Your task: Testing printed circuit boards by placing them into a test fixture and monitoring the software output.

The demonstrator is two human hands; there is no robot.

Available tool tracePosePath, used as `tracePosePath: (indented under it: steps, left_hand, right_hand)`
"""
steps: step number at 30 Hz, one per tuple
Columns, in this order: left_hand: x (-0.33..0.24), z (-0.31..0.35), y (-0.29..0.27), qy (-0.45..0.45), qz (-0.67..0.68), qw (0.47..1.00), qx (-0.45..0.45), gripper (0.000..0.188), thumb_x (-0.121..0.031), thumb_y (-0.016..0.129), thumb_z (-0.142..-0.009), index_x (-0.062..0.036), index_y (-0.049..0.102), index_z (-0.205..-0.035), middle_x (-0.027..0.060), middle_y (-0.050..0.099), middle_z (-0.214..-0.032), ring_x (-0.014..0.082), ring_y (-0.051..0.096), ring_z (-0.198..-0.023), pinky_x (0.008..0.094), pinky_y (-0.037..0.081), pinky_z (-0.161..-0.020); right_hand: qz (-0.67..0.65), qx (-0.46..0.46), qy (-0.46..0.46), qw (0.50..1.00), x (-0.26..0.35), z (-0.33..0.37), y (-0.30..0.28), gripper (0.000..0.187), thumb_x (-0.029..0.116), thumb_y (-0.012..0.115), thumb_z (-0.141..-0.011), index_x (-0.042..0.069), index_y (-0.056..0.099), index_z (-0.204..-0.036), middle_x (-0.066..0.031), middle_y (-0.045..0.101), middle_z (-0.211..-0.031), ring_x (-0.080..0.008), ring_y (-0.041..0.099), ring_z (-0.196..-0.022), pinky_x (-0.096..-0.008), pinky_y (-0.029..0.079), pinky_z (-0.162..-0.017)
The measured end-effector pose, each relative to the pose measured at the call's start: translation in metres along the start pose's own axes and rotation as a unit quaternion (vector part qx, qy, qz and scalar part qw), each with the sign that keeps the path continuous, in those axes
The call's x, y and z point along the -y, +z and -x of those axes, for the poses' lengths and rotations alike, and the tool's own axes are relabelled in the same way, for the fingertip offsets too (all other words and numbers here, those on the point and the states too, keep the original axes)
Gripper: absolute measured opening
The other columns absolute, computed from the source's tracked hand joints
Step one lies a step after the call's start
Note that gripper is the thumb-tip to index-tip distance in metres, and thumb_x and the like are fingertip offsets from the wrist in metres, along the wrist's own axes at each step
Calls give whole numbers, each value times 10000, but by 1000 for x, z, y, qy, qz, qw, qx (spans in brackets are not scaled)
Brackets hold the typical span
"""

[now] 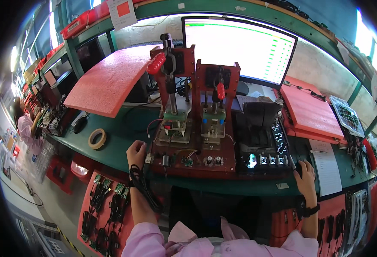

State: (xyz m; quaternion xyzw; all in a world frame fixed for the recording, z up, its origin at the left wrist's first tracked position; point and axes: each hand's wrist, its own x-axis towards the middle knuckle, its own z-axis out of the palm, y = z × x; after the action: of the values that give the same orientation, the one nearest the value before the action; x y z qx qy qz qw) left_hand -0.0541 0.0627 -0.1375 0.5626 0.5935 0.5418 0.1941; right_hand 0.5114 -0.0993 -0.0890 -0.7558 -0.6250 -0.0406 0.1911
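My left hand [136, 153] is at the left front corner of a dark red test fixture [171, 169], beside a small connector [149, 158]. Its fingers are curled, and whatever may be in them is hidden. A black cable [144, 188] lies looped along my left forearm. Two toggle clamps with red handles, one a bulbous grip [156, 63] and one slimmer [221, 91], stand on the fixture over circuit boards. My right hand [306, 174] rests at the right edge of a black meter box [261, 147] with lit digits, its fingers apart and nothing visible in them.
A roll of tape [97, 139] and a black mouse [80, 124] lie at left. Pink foam sheets [107, 81] flank the lit monitor [244, 47]. A paper form [327, 171] lies right. Boards with cables [107, 201] cover a foam tray lower left. Another person [25, 128] sits far left.
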Motion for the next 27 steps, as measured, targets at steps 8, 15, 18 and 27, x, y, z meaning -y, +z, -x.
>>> tracePosePath:
  steps: [8,15,18,27]
  left_hand:
    - [12,-3,-4,5,11,1000,9,158,-124,598,-814,31,573,-812,30,551,-635,55,491,-610,234,409,-559]
    - [-7,3,-5,-11,5,1000,6,139,-116,589,-827,23,581,-817,17,563,-645,50,483,-598,224,400,-544]
    - [-4,3,-2,-2,-3,1000,8,133,-112,588,-831,20,581,-816,9,559,-645,45,479,-587,216,395,-532]
    - [8,0,-10,12,-5,999,30,130,-115,602,-833,10,577,-807,-7,536,-636,34,466,-586,207,386,-525]
  right_hand:
    - [-18,-128,-16,992,-28,-1,28,521,63,609,-760,83,443,-1254,-190,425,-1243,-390,420,-1139,-457,343,-956]
    - [-21,-138,-9,990,-27,-9,26,489,60,614,-763,83,477,-1232,-190,458,-1183,-383,467,-1087,-433,384,-920]
    - [-23,-132,-12,991,-36,-15,28,469,55,621,-753,78,504,-1207,-181,470,-1160,-377,488,-1051,-431,399,-894]
    - [4,-153,-5,988,-29,-17,31,390,92,631,-756,85,558,-1139,-162,486,-1115,-364,499,-1010,-439,412,-843]
